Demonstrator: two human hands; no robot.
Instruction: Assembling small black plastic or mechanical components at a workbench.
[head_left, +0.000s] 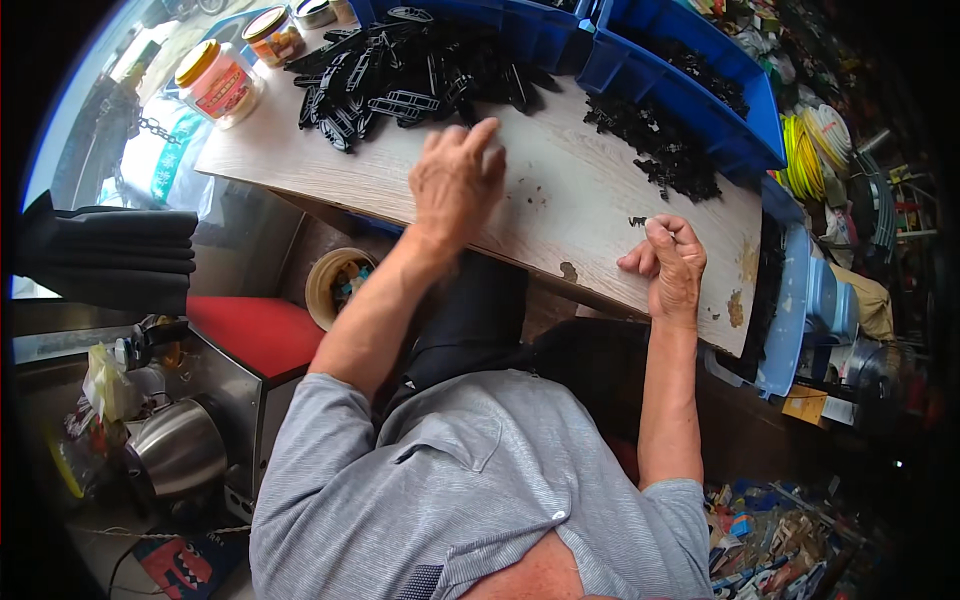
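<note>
My left hand [455, 180] is over the table at the near edge of a heap of long black plastic parts [390, 75]. Its fingers are partly spread and slightly blurred, and the fingertips reach toward the heap; nothing shows clearly in them. My right hand [675, 265] is closed in a pinch near the table's right side. A small black toothed plastic piece [638, 221] shows at its thumb and fingertips. Beyond that hand lies a loose spread of small black plastic pieces [665, 150].
Blue plastic bins [690, 85] stand along the table's [580, 220] far side, one holding more black pieces. Jars with yellow lids [218, 85] are at the far left. A bucket [322, 290] and a red-topped cabinet [265, 335] stand below on the left.
</note>
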